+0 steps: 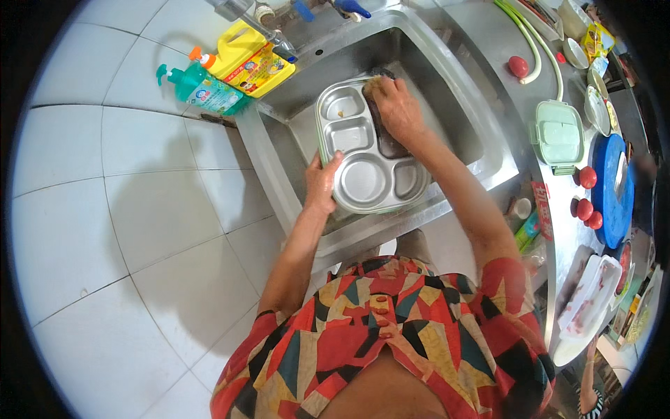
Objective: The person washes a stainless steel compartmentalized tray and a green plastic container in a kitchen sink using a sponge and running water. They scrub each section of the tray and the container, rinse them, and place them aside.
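A stainless-steel divided food tray (364, 180) with a pale green outer edge is held over the sink basin. My left hand (322, 180) grips its left side, thumb on the rim. My right hand (396, 107) is at the upper end of the tray's long compartment, fingers closed around a brownish scrubber (372, 85), which they partly hide. Dark liquid (390, 142) lies in that compartment. A small yellowish food scrap (341, 113) sits in the upper left compartment; the round one holds nothing visible.
The steel sink (466, 131) surrounds the tray. A faucet (261, 29), yellow detergent jug (256, 60) and green pump bottle (209, 91) stand at upper left. The right counter bears a green lidded box (559, 133), several tomatoes (587, 177) and a blue board (610, 209). Another person's arm (589, 374) shows lower right.
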`<move>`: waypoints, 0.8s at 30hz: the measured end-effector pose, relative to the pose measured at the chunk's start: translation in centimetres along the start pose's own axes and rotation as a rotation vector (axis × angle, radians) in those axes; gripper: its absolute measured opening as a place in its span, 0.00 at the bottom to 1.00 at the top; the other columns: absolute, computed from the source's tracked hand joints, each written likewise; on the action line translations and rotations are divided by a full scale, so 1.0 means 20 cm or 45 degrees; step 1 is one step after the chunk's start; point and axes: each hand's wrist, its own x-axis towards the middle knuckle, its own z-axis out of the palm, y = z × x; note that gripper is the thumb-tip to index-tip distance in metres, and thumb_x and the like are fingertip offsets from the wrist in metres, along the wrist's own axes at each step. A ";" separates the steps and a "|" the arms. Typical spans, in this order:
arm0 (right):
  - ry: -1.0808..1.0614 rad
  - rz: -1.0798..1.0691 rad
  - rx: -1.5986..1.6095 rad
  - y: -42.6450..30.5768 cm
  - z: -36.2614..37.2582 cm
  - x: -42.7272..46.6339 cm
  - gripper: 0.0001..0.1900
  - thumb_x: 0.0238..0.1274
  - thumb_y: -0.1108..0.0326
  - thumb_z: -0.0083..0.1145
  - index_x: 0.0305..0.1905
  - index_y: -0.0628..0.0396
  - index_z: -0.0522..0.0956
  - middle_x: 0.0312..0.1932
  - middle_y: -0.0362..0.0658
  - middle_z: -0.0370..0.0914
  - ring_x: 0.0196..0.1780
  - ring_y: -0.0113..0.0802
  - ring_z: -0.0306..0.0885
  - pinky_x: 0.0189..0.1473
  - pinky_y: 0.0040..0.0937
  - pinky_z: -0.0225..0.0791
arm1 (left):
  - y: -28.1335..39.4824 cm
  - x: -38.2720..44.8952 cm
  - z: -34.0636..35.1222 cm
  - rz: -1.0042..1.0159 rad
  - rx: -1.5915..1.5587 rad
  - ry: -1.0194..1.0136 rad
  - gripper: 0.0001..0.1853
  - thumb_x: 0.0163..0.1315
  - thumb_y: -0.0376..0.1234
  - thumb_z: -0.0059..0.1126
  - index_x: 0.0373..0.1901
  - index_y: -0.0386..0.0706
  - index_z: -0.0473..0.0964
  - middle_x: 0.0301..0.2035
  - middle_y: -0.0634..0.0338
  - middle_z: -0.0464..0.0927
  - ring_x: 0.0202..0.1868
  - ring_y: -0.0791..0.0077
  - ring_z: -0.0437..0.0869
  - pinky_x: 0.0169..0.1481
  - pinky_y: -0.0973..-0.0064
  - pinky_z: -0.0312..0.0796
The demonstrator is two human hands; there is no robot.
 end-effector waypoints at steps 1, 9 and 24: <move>0.087 0.043 0.047 0.02 0.01 0.03 0.11 0.52 0.74 0.51 0.41 0.62 0.78 0.45 0.50 0.73 0.47 0.49 0.72 0.43 0.38 0.75 | -0.01 0.00 0.01 -0.005 0.007 -0.013 0.26 0.60 0.35 0.63 0.58 0.34 0.67 0.44 0.53 0.78 0.43 0.68 0.81 0.46 0.69 0.75; -0.279 0.084 0.358 0.09 0.04 -0.15 0.17 0.43 0.78 0.55 0.43 0.56 0.80 0.50 0.49 0.75 0.52 0.50 0.73 0.52 0.40 0.70 | 0.01 0.11 -0.08 0.046 -0.006 -0.018 0.27 0.60 0.38 0.63 0.57 0.36 0.66 0.42 0.53 0.78 0.40 0.67 0.83 0.43 0.69 0.78; -0.256 -0.220 0.087 -0.04 0.03 0.12 0.12 0.47 0.74 0.56 0.40 0.53 0.81 0.34 0.52 0.79 0.39 0.47 0.79 0.41 0.41 0.75 | 0.00 0.06 0.02 0.234 0.427 -0.156 0.36 0.57 0.28 0.61 0.68 0.39 0.59 0.47 0.58 0.77 0.45 0.76 0.77 0.50 0.78 0.71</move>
